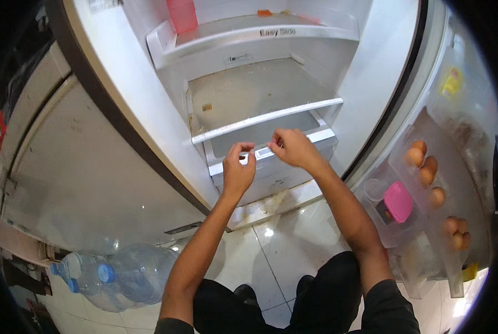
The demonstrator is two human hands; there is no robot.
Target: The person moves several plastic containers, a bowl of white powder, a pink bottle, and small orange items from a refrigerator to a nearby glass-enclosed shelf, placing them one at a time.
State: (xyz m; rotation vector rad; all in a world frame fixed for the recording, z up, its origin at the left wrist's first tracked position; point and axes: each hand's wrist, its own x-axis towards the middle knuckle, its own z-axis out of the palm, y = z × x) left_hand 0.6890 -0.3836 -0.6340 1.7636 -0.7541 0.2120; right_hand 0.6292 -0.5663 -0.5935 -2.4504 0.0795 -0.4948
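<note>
My left hand (239,170) is in front of the clear crisper drawer of an open fridge, its thumb and fingers curled apart with nothing visible between them. Beside it, my right hand (294,147) is over the white rim of the drawer (274,177). Its thumb and fingertips come close together, and whether anything is between them cannot be made out. The drawer looks pulled slightly forward. Above it, a glass shelf (249,94) with a white front edge bears a small brown patch and stains. Contact between either hand and the rim is unclear.
A higher shelf (269,33) holds a pink container (182,16) and an orange piece (264,13). On the right, the open door carries eggs (437,197) and a pink-lidded box (399,202). Large clear bottles (142,273) lie on the tiled floor (253,254) at left.
</note>
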